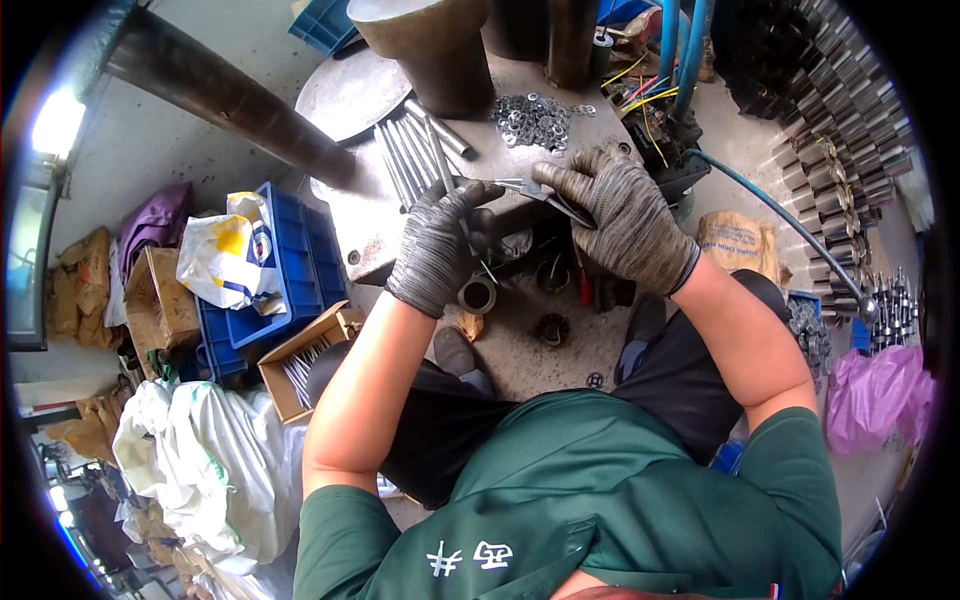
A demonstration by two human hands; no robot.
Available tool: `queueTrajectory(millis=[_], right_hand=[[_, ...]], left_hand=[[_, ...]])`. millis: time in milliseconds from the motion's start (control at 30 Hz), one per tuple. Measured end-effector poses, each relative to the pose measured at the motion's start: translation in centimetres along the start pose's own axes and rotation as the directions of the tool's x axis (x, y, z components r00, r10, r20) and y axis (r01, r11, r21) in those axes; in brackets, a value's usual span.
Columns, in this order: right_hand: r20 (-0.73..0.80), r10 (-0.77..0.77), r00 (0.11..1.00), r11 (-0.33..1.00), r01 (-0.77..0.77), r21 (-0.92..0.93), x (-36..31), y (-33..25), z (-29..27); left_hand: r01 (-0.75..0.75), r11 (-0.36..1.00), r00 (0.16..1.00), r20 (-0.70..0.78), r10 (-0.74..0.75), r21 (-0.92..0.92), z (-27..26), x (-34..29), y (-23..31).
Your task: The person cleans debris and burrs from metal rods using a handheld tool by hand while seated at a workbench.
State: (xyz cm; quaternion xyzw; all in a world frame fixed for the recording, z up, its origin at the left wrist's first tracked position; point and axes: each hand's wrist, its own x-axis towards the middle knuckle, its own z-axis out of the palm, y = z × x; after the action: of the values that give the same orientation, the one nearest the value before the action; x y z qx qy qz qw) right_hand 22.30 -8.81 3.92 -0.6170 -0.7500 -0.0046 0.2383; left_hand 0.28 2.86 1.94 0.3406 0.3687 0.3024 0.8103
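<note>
Head cam: left grip [435, 245] is wrapped round a metal rod [438, 155] by the near edge of the surface [365, 235], right grip [635, 215] is clasping pliers [542, 193], tips pointing left. My guess: if those grimy gloves [422, 272] slide, the pliers could nip a finger, or a loosened rod could hit the floor [520, 375].

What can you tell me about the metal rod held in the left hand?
The rod is slim, straight and grey, and looks like smooth metal. The left hand, in a dark knitted glove, is closed around it and hides part of its length. Its far end sticks out beyond the glove, leaning slightly left, and appears in front of similar rods on the metal table. Whether it touches them is unclear, as is where its lower end stops.
</note>
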Motion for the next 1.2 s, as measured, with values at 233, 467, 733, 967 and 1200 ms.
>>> queueTrajectory(millis=[233, 467, 733, 967, 1200], right_hand=[[-0.061, -0.035, 0.998, 0.999, 0.035, 0.004, 0.1, -0.2, 0.0], [-0.037, -0.036, 0.999, 0.999, 0.037, 0.027, 0.0, -0.2, -0.1], [-0.041, -0.052, 0.998, 0.999, 0.052, -0.003, 0.1, 0.0, -0.2], [0.034, -0.045, 0.998, 0.999, 0.046, -0.026, 0.0, 0.2, -0.4], [0.104, 0.235, 0.966, 0.875, -0.257, 0.410, 0.4, 1.5, -2.2]], left_hand=[[0.058, 0.989, 0.998, -0.010, -0.060, -0.134, -0.7, 0.7, -0.6], [0.045, 0.994, 0.999, 0.018, -0.044, -0.103, -0.3, 0.2, -0.5], [0.016, 0.999, 1.000, 0.020, -0.016, -0.034, -0.5, 0.3, -0.8], [-0.074, 0.981, 0.996, 0.063, 0.063, 0.180, -0.7, 0.0, -0.7], [-0.203, 0.854, 0.979, 0.126, 0.162, 0.479, -1.0, -1.0, 0.4]])
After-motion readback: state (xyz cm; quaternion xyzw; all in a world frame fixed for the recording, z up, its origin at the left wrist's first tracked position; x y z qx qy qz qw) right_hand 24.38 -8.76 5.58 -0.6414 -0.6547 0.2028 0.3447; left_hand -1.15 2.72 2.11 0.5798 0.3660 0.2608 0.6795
